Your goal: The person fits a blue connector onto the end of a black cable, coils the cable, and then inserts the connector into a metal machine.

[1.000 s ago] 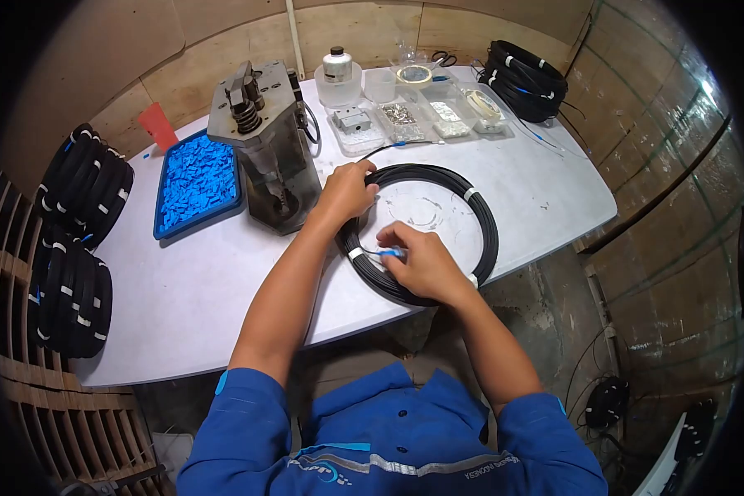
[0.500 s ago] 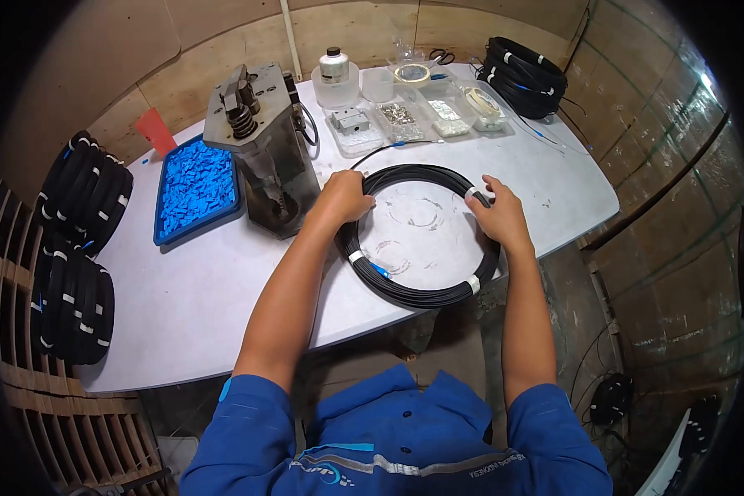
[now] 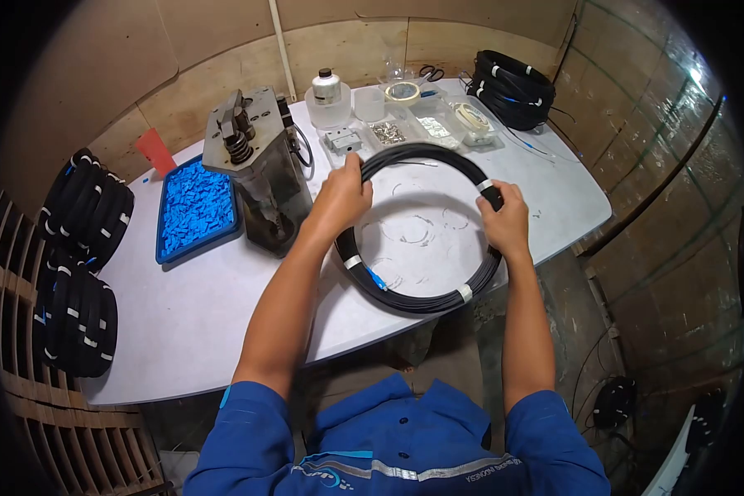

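A coil of black cable [image 3: 422, 303] is held between both hands, its far side tilted up off the white table [image 3: 182, 331]. White tape bands wrap it in several places, and a blue connector [image 3: 377, 279] shows on its inner left edge. My left hand [image 3: 342, 194] is closed round the coil's upper left side. On the upper right, beside a tape band, my right hand [image 3: 505, 217] grips the coil, fingers wrapped over it.
A metal press [image 3: 260, 165] stands left of the coil, beside a tray of blue pieces [image 3: 197, 207]. Clear boxes of small parts [image 3: 388, 132], a white bottle [image 3: 326, 85] and scissors [image 3: 431, 73] lie behind. More cable coils [image 3: 512, 91] sit back right and far left [image 3: 83, 198].
The far side of the coil has risen off the table, with both hands still on it. The view has shifted slightly.
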A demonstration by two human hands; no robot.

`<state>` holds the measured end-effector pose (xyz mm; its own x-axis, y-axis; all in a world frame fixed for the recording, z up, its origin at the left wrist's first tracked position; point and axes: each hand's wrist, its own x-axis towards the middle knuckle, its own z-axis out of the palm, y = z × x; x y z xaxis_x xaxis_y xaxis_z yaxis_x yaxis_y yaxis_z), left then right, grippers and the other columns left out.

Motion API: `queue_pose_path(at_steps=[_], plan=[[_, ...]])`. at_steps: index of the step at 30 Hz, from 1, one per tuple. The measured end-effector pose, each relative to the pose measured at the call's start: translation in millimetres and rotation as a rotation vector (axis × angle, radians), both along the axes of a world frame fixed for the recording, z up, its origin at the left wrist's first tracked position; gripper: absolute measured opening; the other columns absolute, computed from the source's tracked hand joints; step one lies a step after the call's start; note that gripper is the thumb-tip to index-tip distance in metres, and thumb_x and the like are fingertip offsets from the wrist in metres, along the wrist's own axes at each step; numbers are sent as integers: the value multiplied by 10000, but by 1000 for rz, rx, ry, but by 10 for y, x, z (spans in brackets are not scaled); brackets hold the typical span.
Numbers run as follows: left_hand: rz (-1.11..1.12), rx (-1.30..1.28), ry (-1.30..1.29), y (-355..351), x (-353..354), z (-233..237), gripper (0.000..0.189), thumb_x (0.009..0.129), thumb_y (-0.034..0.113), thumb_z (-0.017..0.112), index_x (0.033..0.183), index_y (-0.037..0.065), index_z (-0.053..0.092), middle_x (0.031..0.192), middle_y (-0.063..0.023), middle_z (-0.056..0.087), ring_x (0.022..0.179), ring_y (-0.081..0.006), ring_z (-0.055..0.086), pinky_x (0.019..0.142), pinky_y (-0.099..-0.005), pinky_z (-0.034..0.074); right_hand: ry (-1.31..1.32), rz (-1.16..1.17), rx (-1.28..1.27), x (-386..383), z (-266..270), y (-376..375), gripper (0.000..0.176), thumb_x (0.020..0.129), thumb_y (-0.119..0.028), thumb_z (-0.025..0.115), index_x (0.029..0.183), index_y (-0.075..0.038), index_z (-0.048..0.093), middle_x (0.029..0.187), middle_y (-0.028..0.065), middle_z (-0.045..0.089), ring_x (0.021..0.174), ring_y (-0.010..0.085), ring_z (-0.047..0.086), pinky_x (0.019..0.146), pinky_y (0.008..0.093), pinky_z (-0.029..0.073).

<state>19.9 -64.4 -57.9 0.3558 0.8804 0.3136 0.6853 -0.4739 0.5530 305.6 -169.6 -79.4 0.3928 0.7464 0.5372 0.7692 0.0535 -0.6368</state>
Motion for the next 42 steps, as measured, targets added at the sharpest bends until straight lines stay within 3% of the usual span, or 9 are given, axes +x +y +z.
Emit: queue_pose_path(at_steps=[4, 11, 16, 27, 31, 36, 37, 38, 42], plan=[[-228, 246, -238, -79, -38, 517, 327, 917, 47, 647, 1205, -14, 505, 953, -269, 690, 896, -450, 677, 789, -456, 531, 35, 106, 75, 171, 392, -88, 404, 761, -163, 818, 1095, -32, 632, 979, 95, 690, 921, 228, 664, 799, 381, 536], [-431, 394, -142, -327, 100, 1172, 314, 915, 8, 675, 1206, 9, 558, 1024, -212, 698, 924, -407, 685, 788, -438, 539, -144, 387, 123, 65, 1326, -44, 764, 704, -199, 852, 1402, -179, 543, 1279, 65, 659, 1213, 238, 612, 980, 420, 493], [-516, 493, -99, -311, 245, 1214, 357, 895, 26, 709, 1221, 28, 565, 1101, -208, 691, 954, -401, 689, 798, -443, 551, -148, 632, -195, -133, 1607, 88, 336, 826, -95, 747, 1153, -61, 676, 833, 92, 709, 692, 195, 631, 671, 315, 507], [-418, 968, -172, -343, 280, 1003, 477, 777, 150, 867, 1205, 80, 668, 1187, -126, 677, 1106, -336, 650, 938, -422, 525, -217, 454, -114, -202, 1512, -49, 169, 844, -66, 710, 997, -28, 649, 747, 178, 655, 613, 292, 583, 608, 386, 468], [-68, 1172, -363, -458, 193, 870, 836, 628, 323, 959, 1343, 102, 588, 1370, -193, 502, 1254, -382, 501, 1070, -536, 378, -238, 454, -92, -201, 1504, -73, 162, 879, -29, 700, 1028, -10, 639, 706, 120, 612, 641, 154, 490, 614, 321, 446], [34, 265, -526, -621, 93, 751, 918, 732, 313, 931, 1442, 5, 436, 1176, -186, 652, 1042, -305, 660, 921, -395, 521, -264, 418, -61, -206, 1453, -77, 185, 864, 12, 686, 1043, -13, 647, 746, 154, 662, 635, 198, 543, 642, 332, 482], [-21, -5, -504, -601, 73, 725, 870, 748, 302, 925, 1419, 3, 459, 1056, -168, 720, 919, -266, 711, 853, -349, 553, -271, 413, -13, -229, 1448, -85, 172, 852, -6, 683, 1018, -28, 642, 758, 197, 656, 661, 319, 579, 634, 389, 483], [-56, 92, -571, -517, 97, 642, 584, 802, 168, 888, 1257, -12, 567, 756, -61, 711, 690, -128, 658, 718, -283, 546, -276, 408, 35, -245, 1445, -88, 160, 839, -23, 679, 992, -43, 637, 769, 240, 650, 687, 440, 615, 627, 446, 484], [-158, -51, -566, -451, 40, 697, 287, 828, 119, 844, 995, 9, 638, 770, -19, 675, 686, -82, 590, 642, -256, 471, -270, 364, 50, -236, 1398, -92, 180, 844, -28, 682, 1016, -47, 635, 791, 241, 662, 734, 456, 635, 637, 462, 493]])
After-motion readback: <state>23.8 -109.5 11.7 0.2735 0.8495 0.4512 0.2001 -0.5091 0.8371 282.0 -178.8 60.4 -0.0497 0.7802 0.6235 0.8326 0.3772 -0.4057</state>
